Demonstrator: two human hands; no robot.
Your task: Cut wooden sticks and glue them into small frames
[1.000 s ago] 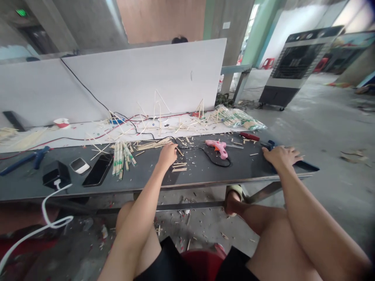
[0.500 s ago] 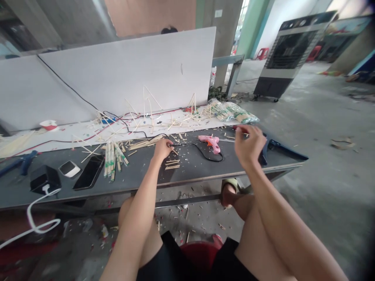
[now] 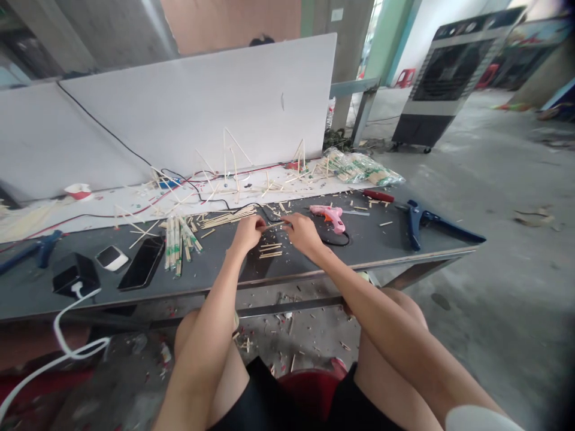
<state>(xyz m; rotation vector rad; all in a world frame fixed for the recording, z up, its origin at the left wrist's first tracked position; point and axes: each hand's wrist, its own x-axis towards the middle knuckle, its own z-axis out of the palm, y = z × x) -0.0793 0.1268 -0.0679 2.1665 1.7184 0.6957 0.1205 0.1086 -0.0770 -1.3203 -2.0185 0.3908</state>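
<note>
- Left hand [image 3: 247, 234] is pinching one end of a thin stick [image 3: 273, 226], thumb and fingers closed on it.
- Right hand [image 3: 305, 234] is meeting the stick's other end with partly curled fingers; whether these are gripping or merely touching, I cannot tell.
- Stick in hand is showing pale, plain, wood-coloured and straight, lying nearly level between the two hands above the dark tabletop [image 3: 372, 242]; contact with that surface I cannot determine.
- Short sticks [image 3: 271, 251] of similar colour are lying in small parallel rows just in front, on the near side.
- Loose sticks [image 3: 229, 216] are forming a flat pile beyond the left hand.
- Wrapped bundles [image 3: 176, 244] to the left are displaying green markings on the wrapping, too small to read from where I am standing.
- Clear packets [image 3: 362, 167] at the back are carrying similar green markings, likewise unreadable.
- Pink glue gun [image 3: 331, 216] is lying near the right hand.
</note>
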